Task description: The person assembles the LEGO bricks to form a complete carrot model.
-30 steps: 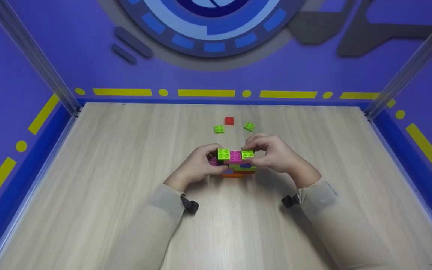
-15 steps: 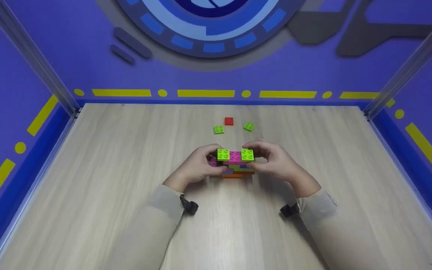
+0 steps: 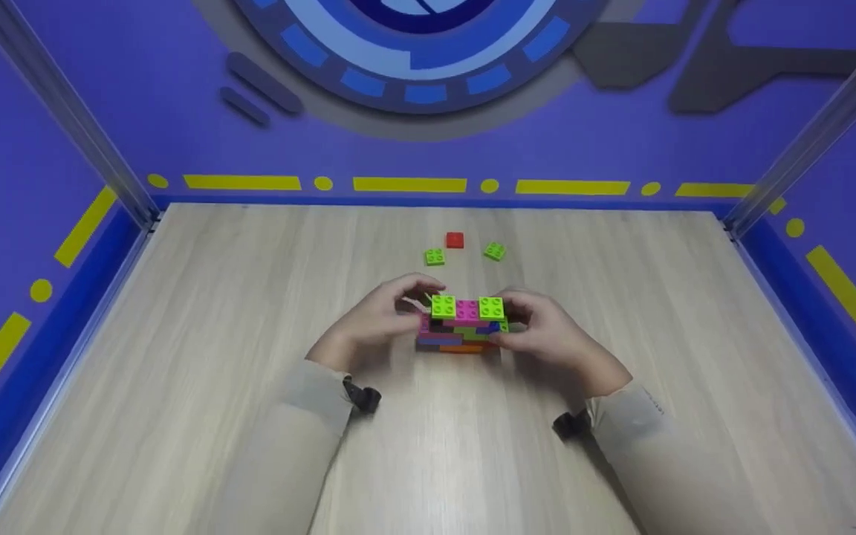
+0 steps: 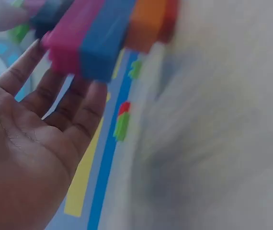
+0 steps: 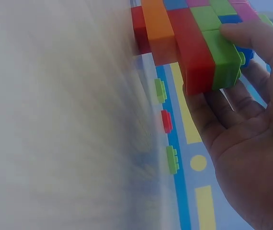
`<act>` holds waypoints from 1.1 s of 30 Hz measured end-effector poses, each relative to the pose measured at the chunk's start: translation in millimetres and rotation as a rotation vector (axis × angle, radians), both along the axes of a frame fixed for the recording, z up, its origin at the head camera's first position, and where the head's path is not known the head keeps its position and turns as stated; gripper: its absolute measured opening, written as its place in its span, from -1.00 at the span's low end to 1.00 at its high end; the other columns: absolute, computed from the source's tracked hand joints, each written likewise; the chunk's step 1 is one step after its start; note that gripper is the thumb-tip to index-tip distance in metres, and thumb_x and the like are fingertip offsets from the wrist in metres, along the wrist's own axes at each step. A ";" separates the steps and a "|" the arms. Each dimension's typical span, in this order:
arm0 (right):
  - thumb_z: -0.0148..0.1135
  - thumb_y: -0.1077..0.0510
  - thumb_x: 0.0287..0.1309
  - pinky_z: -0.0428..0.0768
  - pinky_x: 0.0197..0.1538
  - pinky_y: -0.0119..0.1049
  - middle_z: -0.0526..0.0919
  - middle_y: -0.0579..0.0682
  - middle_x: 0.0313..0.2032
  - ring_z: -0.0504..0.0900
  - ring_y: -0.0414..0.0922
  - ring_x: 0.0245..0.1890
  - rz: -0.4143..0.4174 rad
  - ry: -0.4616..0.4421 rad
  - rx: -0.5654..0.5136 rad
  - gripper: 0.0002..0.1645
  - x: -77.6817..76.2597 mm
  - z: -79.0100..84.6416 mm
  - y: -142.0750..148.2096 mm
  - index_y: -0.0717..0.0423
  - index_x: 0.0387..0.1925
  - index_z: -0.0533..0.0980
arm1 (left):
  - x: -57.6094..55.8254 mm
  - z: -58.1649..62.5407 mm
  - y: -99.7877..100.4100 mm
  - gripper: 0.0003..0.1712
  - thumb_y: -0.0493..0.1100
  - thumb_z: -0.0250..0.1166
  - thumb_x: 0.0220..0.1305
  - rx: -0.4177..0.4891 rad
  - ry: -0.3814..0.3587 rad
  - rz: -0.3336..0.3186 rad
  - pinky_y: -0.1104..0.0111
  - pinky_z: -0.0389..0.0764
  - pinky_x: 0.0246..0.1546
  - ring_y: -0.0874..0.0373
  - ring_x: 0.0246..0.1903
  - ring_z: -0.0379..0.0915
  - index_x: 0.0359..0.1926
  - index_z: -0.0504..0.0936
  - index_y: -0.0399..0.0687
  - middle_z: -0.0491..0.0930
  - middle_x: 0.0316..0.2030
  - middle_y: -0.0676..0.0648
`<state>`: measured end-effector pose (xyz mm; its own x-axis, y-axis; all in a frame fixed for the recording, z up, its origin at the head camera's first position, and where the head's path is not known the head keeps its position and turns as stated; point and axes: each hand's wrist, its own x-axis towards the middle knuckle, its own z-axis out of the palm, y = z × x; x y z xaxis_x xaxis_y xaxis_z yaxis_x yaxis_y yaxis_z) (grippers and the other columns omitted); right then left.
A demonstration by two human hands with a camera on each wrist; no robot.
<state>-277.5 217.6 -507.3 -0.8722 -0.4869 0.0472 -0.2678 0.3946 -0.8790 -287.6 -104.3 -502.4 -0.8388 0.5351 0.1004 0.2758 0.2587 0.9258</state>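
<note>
A wall of stacked toy building bricks (image 3: 461, 334) stands on the table, in layers of orange, red, blue, green and pink. On its top layer, a lime-green brick (image 3: 443, 306) and another lime-green brick (image 3: 491, 307) flank a lower pink brick (image 3: 467, 310). My right hand (image 3: 550, 327) grips the wall's right end, thumb in front and fingers behind; in the right wrist view, the thumb lies against a green brick (image 5: 224, 60). My left hand (image 3: 368, 319) is at the left end with loosely extended fingers. In the left wrist view its fingers (image 4: 86, 112) reach behind the wall.
Beyond the wall lie a loose green brick (image 3: 435, 256), a red brick (image 3: 455, 239) and a second green brick (image 3: 495, 251). Blue-purple panels (image 3: 428, 156) enclose the table (image 3: 250, 297) at the back and sides.
My right hand has come down from the top right green brick to the wall's right end. My left hand has loosened and drawn left, uncovering the wall's left end.
</note>
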 end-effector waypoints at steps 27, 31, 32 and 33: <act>0.62 0.29 0.25 0.70 0.43 -0.15 0.74 0.08 0.15 0.71 -0.04 0.18 0.007 -0.007 -0.031 -0.47 -1.7 -3.6 0.8 0.13 0.25 0.72 | -85.0 -0.1 30.5 -0.41 -0.13 0.33 0.68 -0.378 -0.058 0.298 -0.01 0.42 0.69 -0.15 0.60 0.42 0.62 0.49 0.01 0.46 0.57 -0.21; 0.62 0.28 0.26 0.69 0.46 0.02 0.75 0.08 0.15 0.71 -0.03 0.19 0.011 -0.001 -0.031 -0.48 -1.7 -3.2 0.7 0.13 0.24 0.72 | -90.1 0.4 36.9 -0.40 -0.19 0.33 0.67 -0.422 -0.047 0.285 0.04 0.45 0.67 -0.15 0.57 0.45 0.62 0.51 -0.06 0.45 0.57 -0.25; 0.62 0.28 0.26 0.68 0.47 0.04 0.75 0.08 0.16 0.71 -0.03 0.19 0.013 -0.001 -0.032 -0.48 -1.7 -3.4 0.7 0.13 0.25 0.72 | -90.9 0.6 38.2 -0.41 -0.20 0.33 0.67 -0.437 -0.046 0.285 0.04 0.45 0.67 -0.14 0.57 0.45 0.62 0.51 -0.07 0.45 0.57 -0.25; 0.61 0.28 0.26 0.67 0.48 0.07 0.75 0.09 0.16 0.71 -0.03 0.20 0.014 0.000 -0.034 -0.47 -1.5 -3.4 0.7 0.13 0.25 0.72 | -91.4 0.8 39.2 -0.41 -0.20 0.33 0.68 -0.454 -0.045 0.286 0.05 0.45 0.67 -0.13 0.56 0.46 0.61 0.52 -0.09 0.46 0.55 -0.25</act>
